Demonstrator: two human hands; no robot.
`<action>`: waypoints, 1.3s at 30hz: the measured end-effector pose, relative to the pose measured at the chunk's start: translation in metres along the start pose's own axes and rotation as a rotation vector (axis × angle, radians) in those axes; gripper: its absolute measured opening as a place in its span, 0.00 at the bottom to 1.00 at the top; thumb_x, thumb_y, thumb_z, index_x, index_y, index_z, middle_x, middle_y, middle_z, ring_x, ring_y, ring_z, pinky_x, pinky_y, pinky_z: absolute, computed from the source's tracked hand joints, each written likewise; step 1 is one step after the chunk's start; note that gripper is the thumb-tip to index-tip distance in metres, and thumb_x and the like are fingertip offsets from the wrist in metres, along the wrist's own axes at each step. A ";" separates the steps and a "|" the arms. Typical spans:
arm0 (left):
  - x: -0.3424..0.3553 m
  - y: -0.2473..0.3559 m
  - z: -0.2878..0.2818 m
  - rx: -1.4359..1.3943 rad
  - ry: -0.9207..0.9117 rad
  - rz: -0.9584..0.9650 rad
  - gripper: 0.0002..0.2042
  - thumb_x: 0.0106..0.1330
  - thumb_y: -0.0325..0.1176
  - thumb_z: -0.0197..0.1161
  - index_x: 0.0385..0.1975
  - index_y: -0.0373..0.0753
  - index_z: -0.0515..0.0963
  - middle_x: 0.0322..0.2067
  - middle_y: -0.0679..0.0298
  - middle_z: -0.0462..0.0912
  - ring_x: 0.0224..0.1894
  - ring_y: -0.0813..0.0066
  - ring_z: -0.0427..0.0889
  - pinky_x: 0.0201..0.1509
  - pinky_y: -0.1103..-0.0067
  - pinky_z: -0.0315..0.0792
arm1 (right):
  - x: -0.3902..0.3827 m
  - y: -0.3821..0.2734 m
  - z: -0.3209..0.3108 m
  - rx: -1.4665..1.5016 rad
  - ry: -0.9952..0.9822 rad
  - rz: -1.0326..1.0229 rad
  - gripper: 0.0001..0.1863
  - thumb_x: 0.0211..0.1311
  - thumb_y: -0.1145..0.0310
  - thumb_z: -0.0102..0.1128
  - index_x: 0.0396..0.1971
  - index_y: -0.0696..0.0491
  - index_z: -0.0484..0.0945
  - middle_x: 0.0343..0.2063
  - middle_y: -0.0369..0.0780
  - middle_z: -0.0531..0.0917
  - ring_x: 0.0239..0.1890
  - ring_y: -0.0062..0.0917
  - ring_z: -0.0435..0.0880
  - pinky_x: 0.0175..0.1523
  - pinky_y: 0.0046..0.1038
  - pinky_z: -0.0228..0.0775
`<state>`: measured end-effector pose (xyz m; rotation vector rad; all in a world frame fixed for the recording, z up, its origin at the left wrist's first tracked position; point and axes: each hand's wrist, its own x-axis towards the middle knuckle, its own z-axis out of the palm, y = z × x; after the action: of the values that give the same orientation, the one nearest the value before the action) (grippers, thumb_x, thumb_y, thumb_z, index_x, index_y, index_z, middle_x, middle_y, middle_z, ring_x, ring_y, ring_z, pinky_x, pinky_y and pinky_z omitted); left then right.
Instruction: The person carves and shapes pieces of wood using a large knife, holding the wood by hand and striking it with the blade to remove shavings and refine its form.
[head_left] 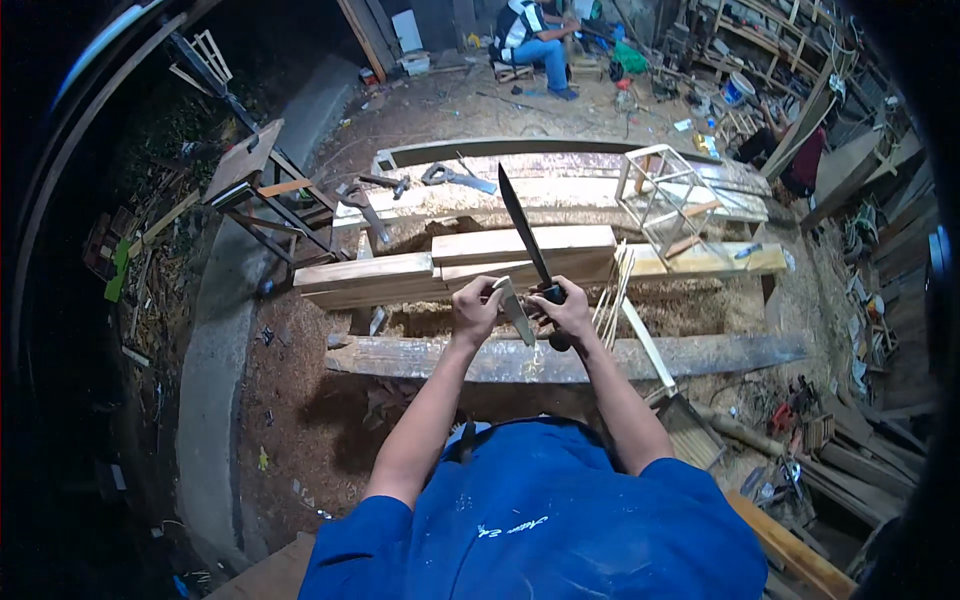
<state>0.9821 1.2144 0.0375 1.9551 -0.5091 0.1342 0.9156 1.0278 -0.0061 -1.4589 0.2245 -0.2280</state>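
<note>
My left hand (pixel 474 310) pinches a short, flat piece of wood (pixel 516 313) by its upper end, above the workbench beams. Around the black handle of a machete my right hand (pixel 570 308) is closed. The machete's long dark blade (pixel 522 222) points up and away, leaning left, just beyond the wood. The two hands are close together, with the wood piece between them. Beneath them lie wood shavings (pixel 420 322) and a worn plank (pixel 440 361). Beyond are stacked pale beams (pixel 530 244).
Handsaws (pixel 470 180) (pixel 368 212) and a hammer (pixel 398 187) rest on the far planks. A wooden frame (pixel 660 200) stands at right, near thin sticks (pixel 612 290). A small table (pixel 245 165) is at left. One person (pixel 540 45) sits at the back; another (pixel 800 160) is far right.
</note>
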 end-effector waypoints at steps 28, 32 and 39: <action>-0.097 -0.068 0.036 0.337 0.148 -0.021 0.07 0.69 0.31 0.59 0.36 0.33 0.80 0.35 0.51 0.82 0.37 0.51 0.82 0.42 0.64 0.75 | -0.158 0.144 -0.066 -0.444 0.004 0.403 0.20 0.69 0.56 0.61 0.46 0.60 0.82 0.26 0.39 0.87 0.24 0.23 0.85 0.33 0.29 0.76; -0.092 -0.073 0.040 0.420 0.215 -0.016 0.10 0.71 0.30 0.58 0.29 0.31 0.79 0.26 0.51 0.79 0.30 0.55 0.81 0.35 0.66 0.72 | -0.153 0.133 -0.056 -0.025 0.008 0.633 0.22 0.73 0.59 0.57 0.58 0.58 0.72 0.28 0.36 0.84 0.13 0.19 0.78 0.16 0.24 0.68; -0.086 -0.079 0.047 0.243 0.251 -0.018 0.14 0.72 0.32 0.52 0.25 0.30 0.75 0.29 0.52 0.81 0.30 0.57 0.79 0.37 0.67 0.73 | -0.154 0.151 -0.063 -0.053 0.052 0.612 0.18 0.74 0.59 0.55 0.53 0.57 0.77 0.26 0.35 0.83 0.12 0.16 0.73 0.17 0.23 0.65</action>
<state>0.9301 1.2245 -0.0768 2.1398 -0.3208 0.4425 0.7527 1.0265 -0.1607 -1.3707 0.7064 0.2395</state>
